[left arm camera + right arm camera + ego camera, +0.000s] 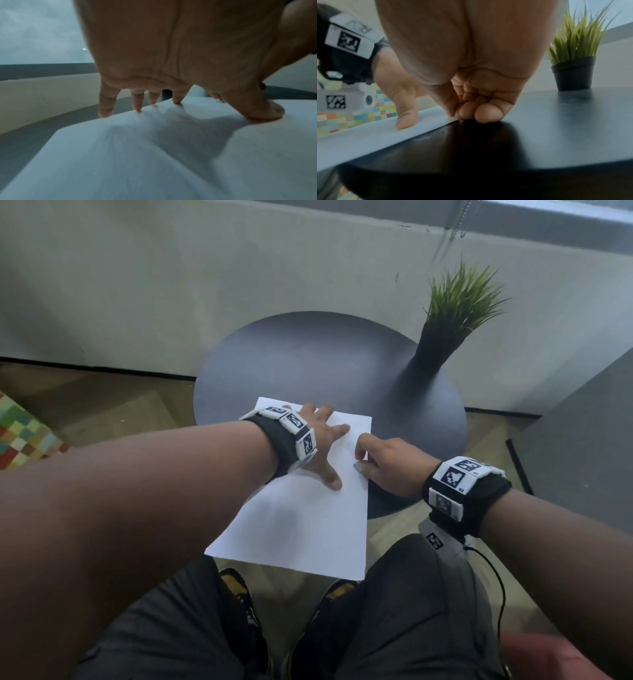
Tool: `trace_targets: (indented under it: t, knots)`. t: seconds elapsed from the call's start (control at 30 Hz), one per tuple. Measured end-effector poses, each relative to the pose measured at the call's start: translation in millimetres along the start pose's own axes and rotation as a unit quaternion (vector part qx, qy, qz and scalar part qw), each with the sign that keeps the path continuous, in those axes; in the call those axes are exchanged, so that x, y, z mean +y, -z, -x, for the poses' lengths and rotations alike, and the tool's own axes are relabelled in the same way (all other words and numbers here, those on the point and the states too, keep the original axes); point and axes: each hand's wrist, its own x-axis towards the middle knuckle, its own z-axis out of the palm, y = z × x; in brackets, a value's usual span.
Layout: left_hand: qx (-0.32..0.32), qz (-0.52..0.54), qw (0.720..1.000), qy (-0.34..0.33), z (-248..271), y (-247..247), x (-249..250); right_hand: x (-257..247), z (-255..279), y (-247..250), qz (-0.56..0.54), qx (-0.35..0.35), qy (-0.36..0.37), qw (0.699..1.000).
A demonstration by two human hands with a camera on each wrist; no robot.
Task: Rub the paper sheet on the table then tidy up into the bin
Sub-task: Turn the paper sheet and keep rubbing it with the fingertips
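Both hands on unmarked paper sheet (301, 508): left hand (318, 446) splayed flat, right hand (387, 463) curled at its edge.

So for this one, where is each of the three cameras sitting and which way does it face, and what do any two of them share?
Head: above, looking down at the round table, paper sheet, potted plant; shows both forearms, left hand, right hand, legs, shoes.
Left wrist: under the left palm, facing along its spread fingers pressing the paper; palm and thumb show.
Right wrist: under the right palm, facing across the table towards the plant; curled fingers at the paper's edge, left thumb too.
Shared: head and right wrist both show the plant, paper and left hand.
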Motion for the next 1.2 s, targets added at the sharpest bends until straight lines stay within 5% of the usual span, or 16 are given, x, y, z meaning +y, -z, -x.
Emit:
trace_targets:
  t: [0.23, 0.4, 0.53, 0.6, 0.73, 0.9, 1.07, 1.2]
  knots:
    - [-0.028, -0.001, 0.999, -0.024, 3.0, -7.7, -2.5, 2.6, -17.9, 10.9, -0.038, 0.066, -0.044, 0.996]
    - [-0.030, -0.003, 0.999, -0.030, 3.2, -7.2, -2.2, -21.4, -1.1, 3.1, 0.024, -0.039, 0.103, 0.994]
    - [-0.026, 0.003, 0.999, -0.028, 0.7, -7.2, -1.6, 3.0, -25.6, 21.5, 0.009, 0.043, 0.006, 0.999]
    - [-0.027, 0.004, 0.999, -0.027, -0.5, -8.2, -2.7, 2.6, -26.3, 15.8, 0.016, 0.065, 0.018, 0.998]
    - [-0.030, 0.000, 0.999, -0.029, -0.3, -8.9, -2.5, -20.5, -4.4, 1.7, 0.029, -0.047, 0.127, 0.990]
    - [-0.031, 0.015, 0.999, -0.021, -2.6, -9.4, -1.1, 6.6, -22.9, 17.9, 0.012, 0.065, 0.023, 0.998]
    - [-0.026, 0.007, 0.999, -0.028, -0.9, -9.5, -0.8, -18.8, -3.3, 0.1, 0.023, -0.049, 0.125, 0.991]
    - [-0.025, 0.028, 0.999, -0.020, -1.1, -10.0, 0.6, 8.7, -25.9, 22.2, 0.007, 0.033, 0.010, 0.999]
